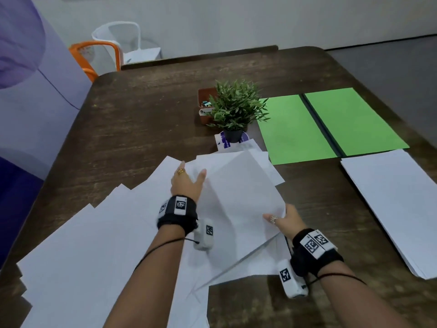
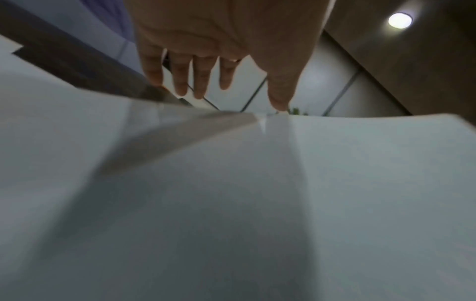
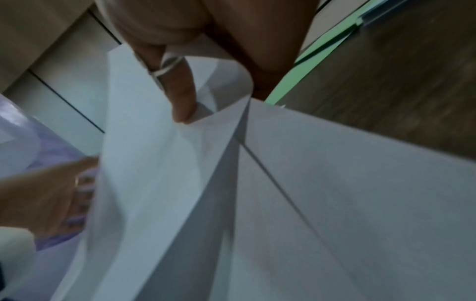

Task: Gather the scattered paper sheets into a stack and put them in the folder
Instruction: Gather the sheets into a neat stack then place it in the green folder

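Note:
Several white paper sheets (image 1: 94, 245) lie fanned over the dark wooden table (image 1: 142, 114). One sheet (image 1: 236, 200) is lifted and bowed between my hands. My right hand (image 1: 276, 216) pinches its near right corner; the right wrist view shows the ringed thumb (image 3: 182, 101) pressed on the curled paper (image 3: 154, 163). My left hand (image 1: 189, 178) stays flat with straight fingers (image 2: 201, 81) over the sheets (image 2: 231, 203), its thumb against the lifted sheet's left edge. The open green folder (image 1: 331, 124) lies at the far right.
A neat pile of white sheets (image 1: 397, 204) lies at the right table edge, just below the folder. A potted plant (image 1: 236, 107) and a small brown box (image 1: 206, 100) stand behind the scattered sheets. Orange and white chairs (image 1: 106, 50) stand beyond the table.

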The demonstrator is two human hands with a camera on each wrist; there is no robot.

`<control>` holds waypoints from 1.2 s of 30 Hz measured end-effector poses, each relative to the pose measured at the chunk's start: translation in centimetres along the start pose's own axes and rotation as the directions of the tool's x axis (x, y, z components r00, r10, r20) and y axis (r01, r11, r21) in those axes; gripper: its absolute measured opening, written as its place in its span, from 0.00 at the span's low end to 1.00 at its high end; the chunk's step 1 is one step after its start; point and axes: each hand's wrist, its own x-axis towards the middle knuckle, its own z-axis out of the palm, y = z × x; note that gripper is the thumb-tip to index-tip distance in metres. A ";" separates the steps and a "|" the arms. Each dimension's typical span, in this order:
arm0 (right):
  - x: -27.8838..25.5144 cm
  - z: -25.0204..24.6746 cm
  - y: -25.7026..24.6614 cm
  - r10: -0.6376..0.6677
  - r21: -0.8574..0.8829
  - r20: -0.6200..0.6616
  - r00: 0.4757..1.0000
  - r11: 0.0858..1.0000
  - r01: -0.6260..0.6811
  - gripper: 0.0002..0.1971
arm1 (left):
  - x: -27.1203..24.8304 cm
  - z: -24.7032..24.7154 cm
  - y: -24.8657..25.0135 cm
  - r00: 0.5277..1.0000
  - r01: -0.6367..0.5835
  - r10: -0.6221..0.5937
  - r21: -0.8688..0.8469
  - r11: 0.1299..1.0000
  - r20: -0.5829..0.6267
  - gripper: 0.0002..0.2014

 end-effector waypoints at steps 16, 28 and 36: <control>4.5 -4.5 0.1 -0.163 -0.730 -0.019 0.986 0.676 0.098 0.13 | 0.8 2.0 -3.4 0.982 0.081 -0.094 0.083 0.993 0.163 0.13; 9.0 0.2 -4.0 -0.211 -0.453 -0.045 0.976 0.875 0.168 0.15 | -1.3 6.7 -3.3 0.949 0.239 -0.180 -0.219 0.946 0.258 0.30; 7.7 -1.0 -2.7 0.018 0.250 -0.151 0.988 0.968 0.021 0.23 | -3.5 0.7 2.5 0.982 -0.133 0.189 -0.664 0.736 0.012 0.24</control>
